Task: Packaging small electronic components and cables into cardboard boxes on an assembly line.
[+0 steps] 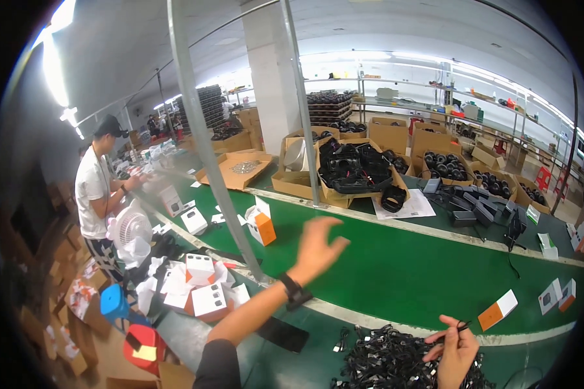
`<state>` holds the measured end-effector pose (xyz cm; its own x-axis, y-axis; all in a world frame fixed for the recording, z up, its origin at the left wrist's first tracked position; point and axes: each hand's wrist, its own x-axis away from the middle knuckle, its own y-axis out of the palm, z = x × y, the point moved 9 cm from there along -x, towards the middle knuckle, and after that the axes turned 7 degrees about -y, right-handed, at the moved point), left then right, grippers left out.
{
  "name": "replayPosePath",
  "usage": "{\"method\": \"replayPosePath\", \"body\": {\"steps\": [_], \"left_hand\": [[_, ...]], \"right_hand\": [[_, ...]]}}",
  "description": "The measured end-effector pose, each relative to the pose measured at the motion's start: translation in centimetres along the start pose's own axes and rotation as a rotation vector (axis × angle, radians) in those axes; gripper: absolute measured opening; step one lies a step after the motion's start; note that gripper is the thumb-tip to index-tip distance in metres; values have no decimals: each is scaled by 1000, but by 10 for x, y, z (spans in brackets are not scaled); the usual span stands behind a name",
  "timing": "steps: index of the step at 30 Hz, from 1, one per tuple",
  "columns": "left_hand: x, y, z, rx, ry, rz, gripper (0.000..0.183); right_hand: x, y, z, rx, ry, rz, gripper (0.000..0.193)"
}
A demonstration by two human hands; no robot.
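My left hand (318, 249) reaches out over the green conveyor belt (396, 272), fingers apart and nothing in them. A dark watch (294, 292) is on that wrist. The nearest thing beyond its fingers is an open white and orange box (261, 223), standing on the belt with its flap up. My right hand (457, 355) is closed in a pinch on a thin black cable (462, 326). It hovers above a heap of black cables (376, 360) at the belt's near side. On the belt at right, a white and orange box (498, 310) leans over.
Two more small boxes (550, 296) stand at the belt's right end. A metal post (207, 136) rises left of my hand. White boxes (209, 299) and a dark phone-like slab (283, 334) lie at left. Across the belt are cartons of black parts (353, 165). A person (97, 188) stands at far left.
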<state>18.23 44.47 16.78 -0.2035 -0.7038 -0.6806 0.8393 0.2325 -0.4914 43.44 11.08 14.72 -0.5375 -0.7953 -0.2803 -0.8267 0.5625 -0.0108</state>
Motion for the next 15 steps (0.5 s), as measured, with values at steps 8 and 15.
{"method": "replayPosePath", "body": {"steps": [8, 15], "left_hand": [[5, -78, -265, -726, -667, 462, 67], [-6, -70, -263, -689, -708, 349, 48]], "right_hand": [[-2, -59, 8, -150, -173, 133, 43], [8, -27, -47, 117, -223, -65, 39]]}}
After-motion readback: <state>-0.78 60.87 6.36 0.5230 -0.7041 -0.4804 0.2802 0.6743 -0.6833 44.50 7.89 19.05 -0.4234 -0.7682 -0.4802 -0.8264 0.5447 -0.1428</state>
